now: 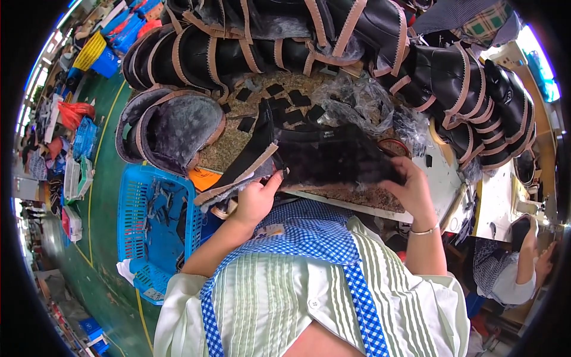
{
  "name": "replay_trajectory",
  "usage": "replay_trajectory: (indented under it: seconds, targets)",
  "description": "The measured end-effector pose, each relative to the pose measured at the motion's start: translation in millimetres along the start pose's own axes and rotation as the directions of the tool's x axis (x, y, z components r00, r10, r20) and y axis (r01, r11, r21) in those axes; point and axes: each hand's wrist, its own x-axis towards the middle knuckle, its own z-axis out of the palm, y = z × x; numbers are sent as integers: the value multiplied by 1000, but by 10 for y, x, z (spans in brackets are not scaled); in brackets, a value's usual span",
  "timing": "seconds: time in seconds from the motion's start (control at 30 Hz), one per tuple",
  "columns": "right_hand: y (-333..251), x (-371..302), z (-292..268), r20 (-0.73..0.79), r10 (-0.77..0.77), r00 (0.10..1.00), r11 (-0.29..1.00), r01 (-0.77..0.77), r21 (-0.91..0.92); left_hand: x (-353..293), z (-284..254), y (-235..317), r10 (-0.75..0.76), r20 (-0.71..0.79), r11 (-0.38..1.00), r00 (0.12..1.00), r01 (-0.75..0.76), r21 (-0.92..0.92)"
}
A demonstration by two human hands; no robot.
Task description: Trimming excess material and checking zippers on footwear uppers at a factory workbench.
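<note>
A fur-lined black boot upper [339, 157] is spread between my two hands in front of my apron. Its near side shows dark fleece, and a tan pinked-edge strip runs along its left part. The thumb and fingers of my left hand [257, 199] pinch it next to that strip. At the other end, the fingers of my right hand [411, 187] are closed on the dark fleece edge. Small black patches [291, 101] lie scattered on the speckled tabletop [229, 134] behind it. Crumpled clear plastic [357, 101] sits close by.
Stacked black boot uppers [250, 56] line the far edge, with more at the right [470, 89]. Two grey-fleeced uppers [178, 122] stand at the left. A blue basket [128, 208] holding scraps is on the green floor [110, 172]. Another person's arm [526, 262] shows at right.
</note>
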Motion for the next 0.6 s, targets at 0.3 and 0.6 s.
replay_trajectory:
  seconds: [0.3, 0.6]
  targets:
    - [-867, 226, 946, -45, -692, 720, 721, 689, -75, 85, -47, 276, -87, 133, 804, 987, 148, -575]
    - [-914, 254, 959, -165, -646, 746, 745, 662, 76, 72, -84, 422, -235, 281, 710, 931, 361, -604]
